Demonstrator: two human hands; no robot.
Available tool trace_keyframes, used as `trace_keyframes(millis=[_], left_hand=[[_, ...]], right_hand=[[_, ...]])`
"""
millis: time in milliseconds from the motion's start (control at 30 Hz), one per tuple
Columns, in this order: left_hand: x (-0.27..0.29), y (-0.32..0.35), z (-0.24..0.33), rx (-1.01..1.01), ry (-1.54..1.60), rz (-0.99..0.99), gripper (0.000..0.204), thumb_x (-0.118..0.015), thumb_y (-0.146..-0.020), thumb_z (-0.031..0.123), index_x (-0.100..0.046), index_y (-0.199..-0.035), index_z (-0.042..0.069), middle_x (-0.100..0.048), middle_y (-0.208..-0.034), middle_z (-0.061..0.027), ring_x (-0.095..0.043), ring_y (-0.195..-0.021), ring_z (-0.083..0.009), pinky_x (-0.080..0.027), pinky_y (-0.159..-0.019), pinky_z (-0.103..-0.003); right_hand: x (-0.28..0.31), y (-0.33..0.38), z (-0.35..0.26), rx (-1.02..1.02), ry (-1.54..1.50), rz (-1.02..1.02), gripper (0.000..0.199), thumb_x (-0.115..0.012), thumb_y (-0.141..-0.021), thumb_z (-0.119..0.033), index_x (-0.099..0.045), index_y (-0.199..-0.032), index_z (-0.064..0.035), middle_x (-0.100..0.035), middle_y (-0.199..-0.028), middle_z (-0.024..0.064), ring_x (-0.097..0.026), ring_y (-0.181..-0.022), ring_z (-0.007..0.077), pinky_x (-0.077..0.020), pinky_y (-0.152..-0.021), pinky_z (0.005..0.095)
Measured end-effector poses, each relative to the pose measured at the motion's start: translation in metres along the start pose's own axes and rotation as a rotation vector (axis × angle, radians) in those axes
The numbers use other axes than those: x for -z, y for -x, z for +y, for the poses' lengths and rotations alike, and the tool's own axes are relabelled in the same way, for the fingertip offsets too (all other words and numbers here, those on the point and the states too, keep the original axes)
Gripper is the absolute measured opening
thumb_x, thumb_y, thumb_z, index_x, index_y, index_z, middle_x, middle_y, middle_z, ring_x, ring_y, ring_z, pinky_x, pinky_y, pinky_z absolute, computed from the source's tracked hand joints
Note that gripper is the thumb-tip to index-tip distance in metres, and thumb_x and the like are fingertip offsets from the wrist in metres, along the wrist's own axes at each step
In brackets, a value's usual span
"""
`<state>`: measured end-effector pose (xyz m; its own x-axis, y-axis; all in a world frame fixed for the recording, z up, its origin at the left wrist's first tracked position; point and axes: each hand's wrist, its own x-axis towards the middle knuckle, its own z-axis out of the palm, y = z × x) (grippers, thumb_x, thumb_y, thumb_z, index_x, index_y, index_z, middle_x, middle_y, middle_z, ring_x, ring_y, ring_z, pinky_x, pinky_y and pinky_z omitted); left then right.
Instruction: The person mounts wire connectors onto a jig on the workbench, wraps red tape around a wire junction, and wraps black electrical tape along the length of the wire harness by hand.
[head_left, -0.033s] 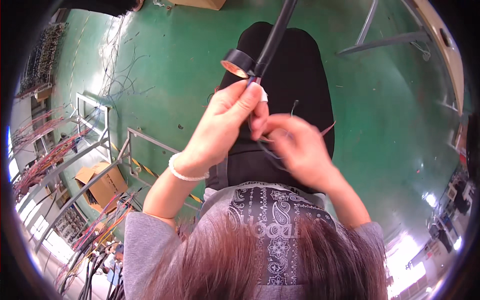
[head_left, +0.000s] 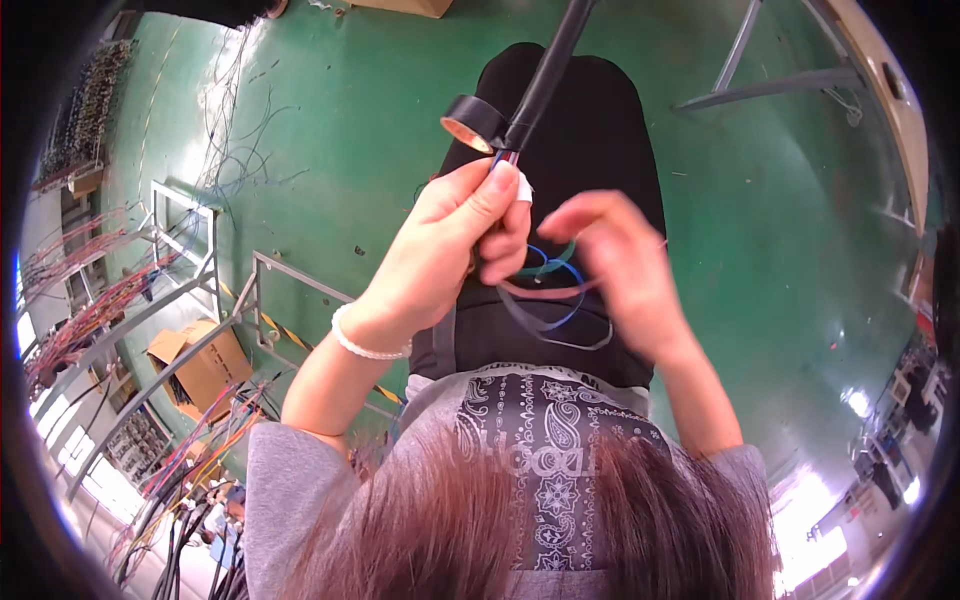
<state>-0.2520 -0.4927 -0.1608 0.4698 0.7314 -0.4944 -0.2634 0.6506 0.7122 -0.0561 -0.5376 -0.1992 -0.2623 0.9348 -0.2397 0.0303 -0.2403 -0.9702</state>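
Observation:
My left hand (head_left: 440,240) is closed around the end of a black sheathed cable (head_left: 550,80), where thin coloured wires (head_left: 508,157) come out of the sheath. Something white (head_left: 525,187) shows by its fingertips; I cannot make out what. A roll of black tape (head_left: 474,122) hangs against the cable just above the hand. Below my left fingers, loose blue, green, pink and grey wires (head_left: 570,318) curl over my lap. My right hand (head_left: 635,280) is beside these wires, its fingers bent and smeared by motion, so its grip is unclear.
Black fabric covers my lap (head_left: 600,130). Metal frames (head_left: 185,210) bearing bundles of wires (head_left: 95,305) stand to the left, near an open cardboard box (head_left: 200,368). More cables (head_left: 185,510) gather at the lower left. A table edge (head_left: 885,90) curves in at the upper right.
My right hand has moved up and right, away from my left hand. The loose wires now spread in wider loops between the hands. My left hand keeps its hold.

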Motion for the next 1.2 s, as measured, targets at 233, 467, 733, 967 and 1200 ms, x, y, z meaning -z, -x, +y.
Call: trace_keyframes(millis=[233, 467, 733, 967, 1200], left_hand=[[0.0, 0.0, 0.007, 0.213, 0.318, -0.198, 0.036, -0.04, -0.105, 0.036, -0.045, -0.08, 0.01, -0.027, -0.061, 0.0073, -0.026, -0.05, -0.0041, -0.022, -0.046, -0.021], [-0.006, 0.0, 0.006, -0.08, -0.26, 0.079, 0.03, -0.041, -0.105, 0.027, -0.05, -0.085, 0.007, -0.033, -0.063, 0.0067, -0.026, -0.052, -0.0021, -0.018, -0.046, -0.02], [-0.009, -0.015, -0.026, -0.771, -1.23, 0.272, 0.022, -0.067, -0.086, 0.024, -0.056, -0.083, 0.005, -0.058, -0.06, -0.0101, -0.06, -0.052, -0.0284, -0.044, -0.047, -0.039], [-0.018, -0.011, -0.018, -0.382, -0.455, 0.226, 0.057, -0.04, -0.105, 0.036, -0.051, -0.06, 0.003, -0.043, -0.05, -0.0003, -0.041, -0.048, -0.0075, -0.033, -0.046, -0.028], [-0.01, -0.007, -0.008, -0.16, -0.268, 0.229, 0.046, -0.041, -0.103, 0.033, -0.05, -0.066, 0.007, -0.043, -0.06, 0.0053, -0.034, -0.052, -0.0038, -0.024, -0.046, -0.023]], right_hand=[[0.006, -0.09, 0.007, 0.235, -0.391, -0.364, 0.028, -0.054, -0.098, -0.008, -0.052, -0.125, -0.0015, -0.058, -0.107, 0.0057, -0.058, -0.099, 0.0133, -0.048, -0.087, 0.029], [0.025, -0.061, 0.004, 0.258, 0.316, -0.159, 0.009, -0.063, -0.084, 0.001, -0.065, -0.093, 0.0024, -0.056, -0.085, 0.0069, -0.052, -0.073, 0.0158, -0.0411, -0.064, 0.0287], [0.0, -0.078, -0.09, 0.699, 0.879, -0.126, 0.023, -0.074, -0.076, -0.023, -0.065, -0.071, -0.0034, -0.052, -0.063, 0.0086, -0.052, -0.056, 0.0269, -0.04, -0.052, 0.0364], [0.018, -0.059, -0.04, 0.193, -0.031, -0.011, 0.016, -0.055, -0.096, -0.011, -0.062, -0.104, 0.0007, -0.054, -0.087, -0.0006, -0.049, -0.073, 0.0077, -0.04, -0.064, 0.022], [0.027, -0.045, -0.007, 0.337, 0.352, -0.023, 0.015, -0.074, -0.08, -0.004, -0.069, -0.091, 0.0032, -0.052, -0.074, 0.0052, -0.049, -0.064, 0.0134, -0.0364, -0.054, 0.0277]])
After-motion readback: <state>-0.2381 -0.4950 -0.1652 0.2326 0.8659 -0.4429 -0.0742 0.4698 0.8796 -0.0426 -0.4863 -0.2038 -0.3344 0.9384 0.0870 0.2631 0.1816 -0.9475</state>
